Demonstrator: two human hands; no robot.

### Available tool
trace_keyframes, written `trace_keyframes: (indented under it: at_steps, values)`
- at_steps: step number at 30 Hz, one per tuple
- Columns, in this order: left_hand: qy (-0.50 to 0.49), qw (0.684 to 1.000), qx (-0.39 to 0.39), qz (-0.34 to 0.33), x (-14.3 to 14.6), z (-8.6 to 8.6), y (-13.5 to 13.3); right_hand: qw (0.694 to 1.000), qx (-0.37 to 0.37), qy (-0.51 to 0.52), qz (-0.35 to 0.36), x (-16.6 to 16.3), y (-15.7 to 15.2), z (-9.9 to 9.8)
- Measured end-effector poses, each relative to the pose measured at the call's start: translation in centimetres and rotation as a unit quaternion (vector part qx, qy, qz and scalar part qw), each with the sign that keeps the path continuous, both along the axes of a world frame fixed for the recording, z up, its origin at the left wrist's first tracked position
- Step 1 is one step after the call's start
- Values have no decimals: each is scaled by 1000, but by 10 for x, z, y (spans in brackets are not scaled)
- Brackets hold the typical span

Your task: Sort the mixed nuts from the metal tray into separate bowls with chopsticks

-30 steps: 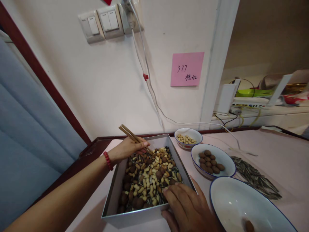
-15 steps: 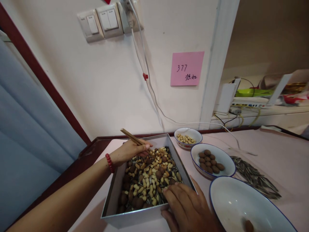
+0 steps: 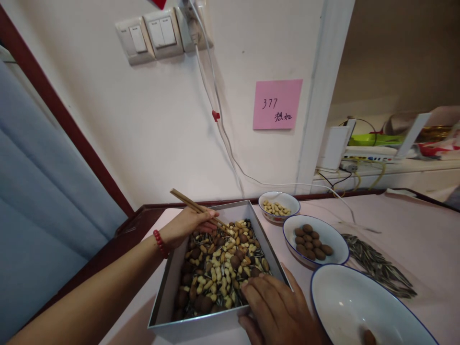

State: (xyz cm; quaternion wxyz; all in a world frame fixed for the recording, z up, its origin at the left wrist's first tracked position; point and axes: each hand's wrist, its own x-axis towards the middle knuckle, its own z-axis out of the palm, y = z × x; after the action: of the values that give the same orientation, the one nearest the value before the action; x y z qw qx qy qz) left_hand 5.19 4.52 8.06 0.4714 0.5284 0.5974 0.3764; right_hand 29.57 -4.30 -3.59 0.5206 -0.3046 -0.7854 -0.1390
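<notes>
My left hand [image 3: 192, 223], with a red bead bracelet [image 3: 161, 243] at the wrist, is closed around a pair of wooden chopsticks [image 3: 185, 200]. Their tips reach down among the mixed nuts in a grey-white box [image 3: 197, 328]. Unshelled peanuts [image 3: 219, 273], round brown nuts [image 3: 203, 304] and striped sunflower seeds lie mixed inside it. Over the box's near right corner, my right hand [image 3: 275, 306] grips the rim, fingers bent inside and thumb outside. Whether the chopsticks pinch a nut is too small to tell.
Right of the box stand a small bowl [image 3: 268, 219] of peanuts, a bowl [image 3: 287, 243] of brown nuts and a larger bowl [image 3: 345, 306] with one brown nut. Beyond them lies a pile of sunflower seeds [image 3: 377, 266]. A white cable [image 3: 287, 185] crosses the table's back.
My left hand has shifted slightly left with the chopsticks, which lean lower. My right hand stays on the box's corner. The view has moved a little.
</notes>
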Motion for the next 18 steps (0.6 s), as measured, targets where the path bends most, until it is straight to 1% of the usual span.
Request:
trace_keyframes:
  at_steps: [2,4,7,9,11,12,15,17,18]
  values:
    - [-29,999,2,21,-2,6,-5,1000,2,1,-2,0,0,0]
    - [-66,997,3,29,-2,15,-10,1000,5,2,-3,0,0,1]
    - [-119,993,9,8,8,31,-8,1000,6,6,-5,-1,0,1]
    - [-143,989,28,-7,24,40,3,1000,7,8,-7,-1,1,1]
    - [-160,985,55,-17,47,44,19,1000,12,5,-9,-1,2,0]
    - [-160,984,68,-24,61,44,29,1000,18,4,-9,-2,3,-1]
    - [-114,987,103,-43,98,40,55,999,40,11,-12,-3,4,-3]
    - [-101,988,111,-47,115,37,64,999,43,13,-17,-5,5,-5]
    - [-98,988,113,-47,120,36,64,999,42,11,-20,-5,5,-6]
